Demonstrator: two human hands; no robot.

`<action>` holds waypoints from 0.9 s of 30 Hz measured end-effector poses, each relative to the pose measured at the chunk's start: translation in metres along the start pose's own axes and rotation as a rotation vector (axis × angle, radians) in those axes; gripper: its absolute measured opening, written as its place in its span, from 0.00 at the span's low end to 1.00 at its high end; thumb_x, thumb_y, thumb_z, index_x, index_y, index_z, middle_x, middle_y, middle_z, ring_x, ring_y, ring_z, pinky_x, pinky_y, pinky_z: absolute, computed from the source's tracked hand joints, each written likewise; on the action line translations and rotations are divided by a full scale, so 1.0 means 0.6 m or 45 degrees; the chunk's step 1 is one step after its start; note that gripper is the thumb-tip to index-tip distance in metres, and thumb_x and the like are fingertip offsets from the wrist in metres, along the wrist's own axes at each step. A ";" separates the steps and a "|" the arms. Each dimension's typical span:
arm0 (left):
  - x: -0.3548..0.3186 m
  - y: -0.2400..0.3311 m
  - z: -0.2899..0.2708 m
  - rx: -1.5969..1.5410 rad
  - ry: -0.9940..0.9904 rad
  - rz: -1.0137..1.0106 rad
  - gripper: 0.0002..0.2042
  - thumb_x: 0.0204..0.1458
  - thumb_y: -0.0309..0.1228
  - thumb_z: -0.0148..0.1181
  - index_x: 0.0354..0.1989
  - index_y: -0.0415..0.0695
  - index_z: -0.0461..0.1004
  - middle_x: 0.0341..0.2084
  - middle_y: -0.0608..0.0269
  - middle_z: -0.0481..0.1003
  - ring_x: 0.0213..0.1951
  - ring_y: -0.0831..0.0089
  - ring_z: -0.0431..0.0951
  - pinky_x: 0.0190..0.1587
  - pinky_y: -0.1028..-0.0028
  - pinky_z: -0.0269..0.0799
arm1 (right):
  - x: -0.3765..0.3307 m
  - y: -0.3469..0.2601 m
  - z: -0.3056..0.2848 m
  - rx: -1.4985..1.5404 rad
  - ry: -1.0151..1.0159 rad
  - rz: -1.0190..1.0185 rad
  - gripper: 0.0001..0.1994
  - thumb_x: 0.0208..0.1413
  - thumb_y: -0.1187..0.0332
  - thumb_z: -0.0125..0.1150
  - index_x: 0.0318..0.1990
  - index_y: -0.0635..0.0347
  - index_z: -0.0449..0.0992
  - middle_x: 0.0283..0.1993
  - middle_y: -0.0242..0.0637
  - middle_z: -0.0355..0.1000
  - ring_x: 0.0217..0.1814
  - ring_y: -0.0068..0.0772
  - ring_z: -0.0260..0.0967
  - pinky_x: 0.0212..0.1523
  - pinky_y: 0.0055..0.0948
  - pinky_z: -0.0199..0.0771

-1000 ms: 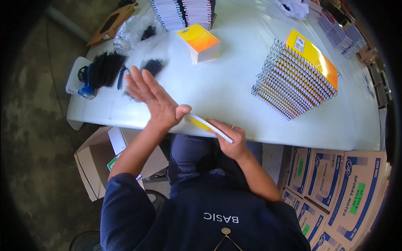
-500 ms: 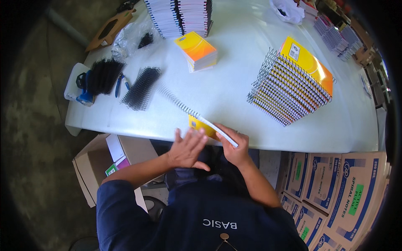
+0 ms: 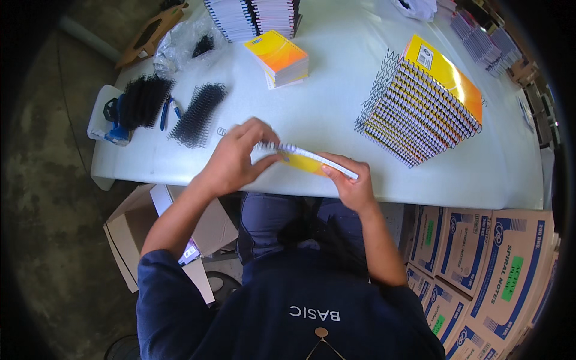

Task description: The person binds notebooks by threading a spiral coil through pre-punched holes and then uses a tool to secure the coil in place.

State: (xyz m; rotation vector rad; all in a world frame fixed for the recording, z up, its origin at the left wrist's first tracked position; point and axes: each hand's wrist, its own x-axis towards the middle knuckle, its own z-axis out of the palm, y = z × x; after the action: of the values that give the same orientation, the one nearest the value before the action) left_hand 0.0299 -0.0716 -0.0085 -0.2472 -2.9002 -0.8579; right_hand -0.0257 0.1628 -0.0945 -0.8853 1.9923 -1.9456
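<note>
Held edge-on above the table's near edge is a notebook [image 3: 304, 164] with a yellow cover and white pages. My right hand [image 3: 355, 185] is closed on its right end, with the thumb on the cover. A spiral coil [image 3: 222, 131] runs along the notebook's left end and sticks out beyond it. My left hand [image 3: 237, 157] is curled round this coil beside the page edges, and its fingers hide most of the loose length. On the left of the table lie a bundle of black coils [image 3: 198, 115] and a thicker black bundle [image 3: 144, 101].
A tall stack of coil-bound notebooks [image 3: 420, 111] stands at right. Farther back are a small stack of yellow-orange notebooks [image 3: 279, 57] and white-paged stacks [image 3: 252, 18]. Blue-handled pliers [image 3: 164, 114] lie at left. Cardboard boxes stand below the table, an open one [image 3: 129, 225] at left.
My left hand, spread and blurred before, has moved up and left and closed round the coil. The notebook and my right hand have moved slightly away from my body.
</note>
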 end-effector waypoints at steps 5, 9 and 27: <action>0.024 0.000 0.000 -0.257 -0.188 -0.213 0.08 0.50 0.24 0.60 0.38 0.38 0.72 0.29 0.59 0.73 0.28 0.75 0.73 0.33 0.75 0.70 | 0.025 0.018 -0.029 0.197 -0.139 0.240 0.12 0.54 0.75 0.57 0.46 0.67 0.75 0.40 0.39 0.76 0.40 0.22 0.71 0.46 0.22 0.70; 0.028 -0.011 -0.010 -0.239 -0.298 -0.002 0.10 0.54 0.28 0.56 0.42 0.37 0.71 0.29 0.58 0.74 0.27 0.75 0.72 0.33 0.75 0.69 | 0.025 0.015 -0.021 0.220 -0.120 0.215 0.12 0.54 0.75 0.56 0.46 0.67 0.75 0.41 0.38 0.76 0.41 0.21 0.71 0.46 0.21 0.70; 0.049 -0.065 -0.006 -0.626 -0.485 -0.243 0.16 0.59 0.43 0.50 0.36 0.41 0.70 0.17 0.73 0.62 0.21 0.85 0.58 0.24 0.82 0.55 | 0.024 0.014 -0.022 0.195 -0.043 0.252 0.14 0.55 0.73 0.57 0.48 0.69 0.73 0.42 0.40 0.75 0.43 0.22 0.70 0.47 0.22 0.70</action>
State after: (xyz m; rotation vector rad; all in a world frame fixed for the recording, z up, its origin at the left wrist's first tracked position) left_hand -0.0060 -0.1021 -0.0215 -0.1890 -3.0276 -1.7291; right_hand -0.0468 0.1653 -0.0973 -0.6531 1.8077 -1.9268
